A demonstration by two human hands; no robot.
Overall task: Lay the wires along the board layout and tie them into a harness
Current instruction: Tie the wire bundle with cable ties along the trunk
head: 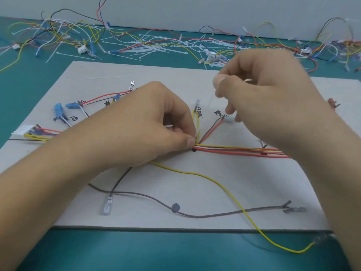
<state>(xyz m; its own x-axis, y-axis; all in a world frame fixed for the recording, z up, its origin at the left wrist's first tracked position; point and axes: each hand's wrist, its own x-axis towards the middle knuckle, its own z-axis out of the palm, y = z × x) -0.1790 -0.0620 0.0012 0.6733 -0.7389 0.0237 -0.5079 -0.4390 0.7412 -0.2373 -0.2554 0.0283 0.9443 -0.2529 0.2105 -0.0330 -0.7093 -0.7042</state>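
**On the grey board: wires half-bundled, both hands busy**

In the middle of the board [214,192] sits the wire bundle [234,150]: red, white and yellow strands lying flat and running off to the right. Short yellow and brown/red branches fan upward from the junction. The left hand [152,124] has thumb and fingertips pinched tight on that junction, right by a black dot [194,150] marked on the board. The right hand [263,90] hovers above, fingers curled, pinching a thin whitish cable tie [210,100] (it's blurred, so take "cable tie" as my best read).

A loose yellow wire [224,184] snakes down off the board's front edge, crossing a grey-brown wire [214,215] that passes a second dot [175,207]. At far left there's a white multi-pin connector [20,131] and some blue terminals [58,112].

The writing is handwritten black characters by the branch ends. One looks like 白 [74,118], another like 棕 [217,112]. The rest are partly covered.

The board lies on a teal mat [136,251]. Behind it are a heap of white zip ties [156,45] and tangled spare wires, up against a plain pale wall [195,10].
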